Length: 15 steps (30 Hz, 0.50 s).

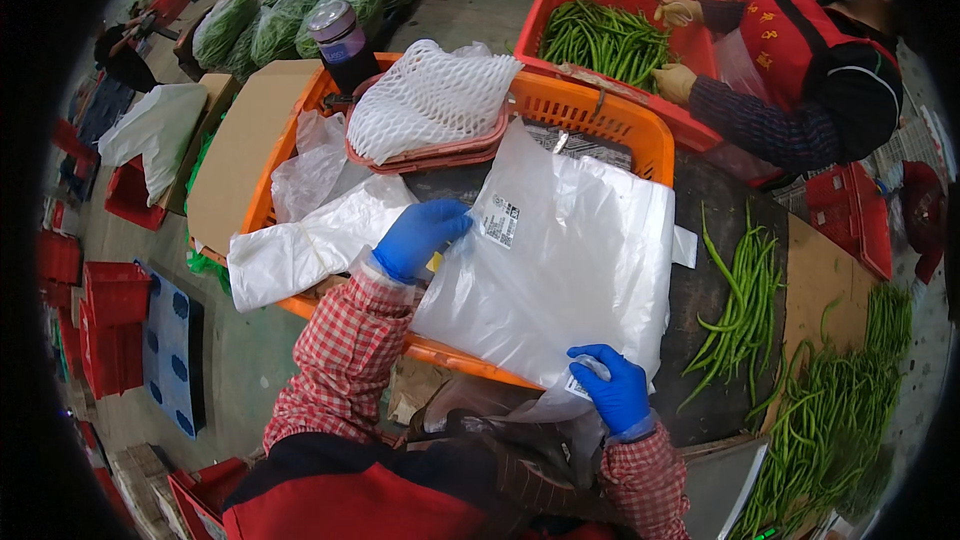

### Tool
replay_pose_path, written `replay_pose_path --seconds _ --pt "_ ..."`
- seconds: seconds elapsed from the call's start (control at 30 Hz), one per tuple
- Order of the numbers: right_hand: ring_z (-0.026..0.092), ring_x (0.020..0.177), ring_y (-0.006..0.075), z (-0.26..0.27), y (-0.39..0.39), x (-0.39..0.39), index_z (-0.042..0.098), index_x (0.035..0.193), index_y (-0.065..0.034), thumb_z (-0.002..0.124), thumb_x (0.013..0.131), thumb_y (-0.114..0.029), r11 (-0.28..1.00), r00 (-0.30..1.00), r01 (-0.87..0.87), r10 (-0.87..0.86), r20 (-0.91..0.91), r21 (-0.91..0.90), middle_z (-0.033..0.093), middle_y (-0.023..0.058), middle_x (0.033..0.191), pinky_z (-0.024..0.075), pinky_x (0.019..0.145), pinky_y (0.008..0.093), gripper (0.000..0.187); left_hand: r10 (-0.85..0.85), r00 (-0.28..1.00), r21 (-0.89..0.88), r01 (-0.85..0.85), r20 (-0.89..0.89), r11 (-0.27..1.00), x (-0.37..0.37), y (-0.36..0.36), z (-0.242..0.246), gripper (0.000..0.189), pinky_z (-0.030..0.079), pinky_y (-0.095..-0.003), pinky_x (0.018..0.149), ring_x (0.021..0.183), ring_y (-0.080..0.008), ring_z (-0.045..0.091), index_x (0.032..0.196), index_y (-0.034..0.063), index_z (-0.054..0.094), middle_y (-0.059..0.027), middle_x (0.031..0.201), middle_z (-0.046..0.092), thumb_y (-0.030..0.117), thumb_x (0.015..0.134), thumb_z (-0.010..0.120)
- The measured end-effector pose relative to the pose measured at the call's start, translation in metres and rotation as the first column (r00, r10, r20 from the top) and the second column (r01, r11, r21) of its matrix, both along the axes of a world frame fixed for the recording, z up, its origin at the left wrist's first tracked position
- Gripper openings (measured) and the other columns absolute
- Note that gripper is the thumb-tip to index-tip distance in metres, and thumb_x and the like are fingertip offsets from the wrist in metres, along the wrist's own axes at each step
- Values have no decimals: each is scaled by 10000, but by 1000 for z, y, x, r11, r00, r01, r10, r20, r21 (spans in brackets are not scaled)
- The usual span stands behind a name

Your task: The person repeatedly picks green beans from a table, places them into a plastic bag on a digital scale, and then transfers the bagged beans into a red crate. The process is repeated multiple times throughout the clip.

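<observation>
A stack of flat, clear plastic bags (577, 255) lies across an orange plastic crate (600, 109) before me. A printed label (501, 221) sits on the upper left of the top bag. My left hand (424, 240), in a blue glove, pinches that bag's left edge close to the label. At the stack's near edge, my right hand (611, 390), also gloved in blue, grips a crumpled bag part with another label (579, 386). Left of my left hand is a folded bundle of white plastic bags (300, 259).
White foam netting (431, 105) rests in stacked reddish trays (442, 165), beside a dark bottle (345, 52). Green long peppers (742, 300) lie at right, with a larger pile (832, 420) beyond. A co-worker's gloved hands (675, 82) reach into a red crate (536, 30) of peppers.
</observation>
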State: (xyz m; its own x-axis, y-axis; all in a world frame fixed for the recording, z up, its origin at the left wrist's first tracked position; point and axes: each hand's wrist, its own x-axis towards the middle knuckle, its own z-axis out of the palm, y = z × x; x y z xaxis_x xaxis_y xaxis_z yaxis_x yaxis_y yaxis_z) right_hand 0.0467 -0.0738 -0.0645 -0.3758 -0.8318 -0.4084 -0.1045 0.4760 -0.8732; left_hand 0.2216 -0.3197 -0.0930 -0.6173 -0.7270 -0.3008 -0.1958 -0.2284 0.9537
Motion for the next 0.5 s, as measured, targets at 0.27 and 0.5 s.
replay_pose_path --seconds 0.27,0.5 --pt "568 763 149 1 0 -1 585 903 -29 581 755 -105 1000 999 -22 23 -38 19 597 88 847 436 690 242 167 -21 1000 -21 20 -24 1000 -1 9 18 225 422 -232 667 716 -109 531 922 12 586 -57 787 598 94 714 609" --pt "567 762 150 -2 1 -1 586 900 -27 583 752 -108 1000 999 -21 22 -34 20 597 92 841 435 688 239 168 51 995 -100 -42 91 994 -10 31 46 145 414 -211 581 577 -65 468 686 39 538 18 617 514 18 650 677"
